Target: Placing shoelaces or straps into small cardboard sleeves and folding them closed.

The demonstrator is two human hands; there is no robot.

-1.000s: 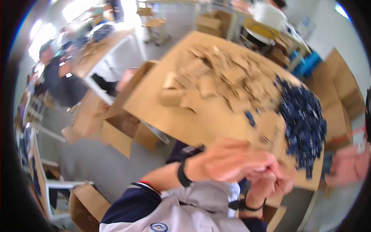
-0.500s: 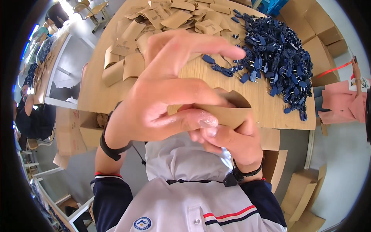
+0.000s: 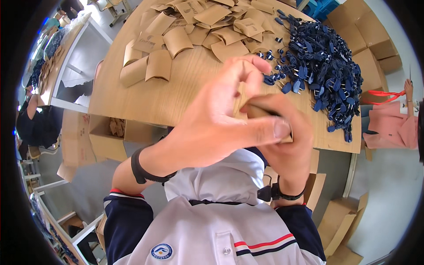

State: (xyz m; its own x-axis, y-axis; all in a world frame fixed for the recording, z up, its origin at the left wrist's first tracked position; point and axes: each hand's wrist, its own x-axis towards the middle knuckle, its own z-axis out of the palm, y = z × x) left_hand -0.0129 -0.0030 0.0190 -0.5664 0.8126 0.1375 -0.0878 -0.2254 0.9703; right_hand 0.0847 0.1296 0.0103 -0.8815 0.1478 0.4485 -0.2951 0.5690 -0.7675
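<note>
In front of my chest, both hands are on a small brown kraft pillow box (image 3: 260, 112), mostly covered by the fingers. My right hand (image 3: 291, 132) wraps round it from the right. Across its near edge lies the thumb of my left hand (image 3: 221, 115), while the left forefinger curls above the box. Beyond my hands, several like kraft pillow boxes (image 3: 179, 40) are heaped on the wooden table (image 3: 168, 99). To their right spreads a tangled pile of navy earphones (image 3: 327, 66) with coiled cords, a few lying loose at its left edge.
Cardboard cartons (image 3: 373, 33) are stacked beyond the table's right side. An open carton (image 3: 108, 137) with brown pieces inside stands below its left edge. Another open carton (image 3: 340, 221) sits on the floor at lower right. A person in pink (image 3: 391, 126) holds a red strip at far right.
My hands have shifted right and the box has turned, now more covered by my right hand. My left forefinger has curled in from its stretched position. The view has shifted slightly.
</note>
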